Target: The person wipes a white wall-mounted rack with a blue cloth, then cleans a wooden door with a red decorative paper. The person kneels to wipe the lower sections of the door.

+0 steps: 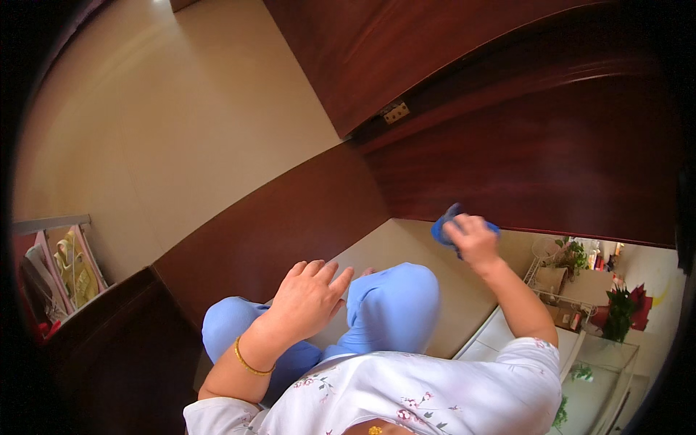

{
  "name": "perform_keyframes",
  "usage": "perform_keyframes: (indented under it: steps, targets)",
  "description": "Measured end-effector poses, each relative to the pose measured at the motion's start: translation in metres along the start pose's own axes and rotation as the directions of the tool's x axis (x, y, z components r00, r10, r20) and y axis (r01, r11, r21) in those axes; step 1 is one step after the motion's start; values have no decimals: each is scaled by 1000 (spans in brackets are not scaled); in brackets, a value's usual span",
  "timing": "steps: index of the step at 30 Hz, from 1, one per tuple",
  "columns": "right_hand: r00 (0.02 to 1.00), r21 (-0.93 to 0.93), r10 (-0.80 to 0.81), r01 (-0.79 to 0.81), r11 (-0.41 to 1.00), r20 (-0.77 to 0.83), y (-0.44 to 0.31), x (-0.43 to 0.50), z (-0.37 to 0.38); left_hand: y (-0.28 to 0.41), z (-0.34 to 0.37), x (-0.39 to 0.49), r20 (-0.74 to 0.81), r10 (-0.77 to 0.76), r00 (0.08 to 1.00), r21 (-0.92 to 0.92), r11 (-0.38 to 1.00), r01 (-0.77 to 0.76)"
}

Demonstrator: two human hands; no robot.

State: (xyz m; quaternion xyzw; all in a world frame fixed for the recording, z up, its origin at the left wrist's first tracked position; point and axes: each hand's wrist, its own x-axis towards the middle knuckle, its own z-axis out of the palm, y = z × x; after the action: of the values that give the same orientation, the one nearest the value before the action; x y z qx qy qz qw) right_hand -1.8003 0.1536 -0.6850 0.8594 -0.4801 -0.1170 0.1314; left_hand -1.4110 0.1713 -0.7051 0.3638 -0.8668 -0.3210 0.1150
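My right hand (476,239) grips a crumpled blue cloth (441,231) beside the lower edge of a dark red-brown wooden door (522,168). The hand is slightly blurred, and whether the cloth touches the door I cannot tell. My left hand (310,296) holds nothing; its fingers are a little apart above my knees, with a gold bracelet (251,365) at the wrist. Below it are my bent legs in light blue trousers (399,299). A brown wooden panel (283,217) runs from the door's corner toward the lower left.
A metal hinge (396,112) shows between the door and the wooden frame (337,49). A beige surface (163,125) fills the upper left. Fabric items (76,266) stand at far left. Right, beyond the door, are potted plants (620,310), a white wire rack (560,299) and a glass tank (603,370).
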Motion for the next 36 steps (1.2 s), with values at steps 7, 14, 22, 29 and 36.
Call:
perform_keyframes:
  steps: [7,14,22,29,36]
  targets:
    - [484,-376,-34,-632,677,-875,124,-36,-218,-7,-4,5,-19,30,999,-55,998,-31]
    - [886,-560,102,-371,741,-452,71,-6,-118,-6,-4,6,-19,-15,1000,-46,999,14]
    - [999,-159,15,-10,987,31,8,-19,57,-6,-5,8,-18,-55,998,-47,997,54]
    - [928,-9,-230,243,970,295,-26,-6,178,-7,-4,8,-15,-74,997,-24,997,74]
    - [931,22,-74,88,996,-357,17,68,-13,2,-1,8,-12,-42,999,-17,999,41]
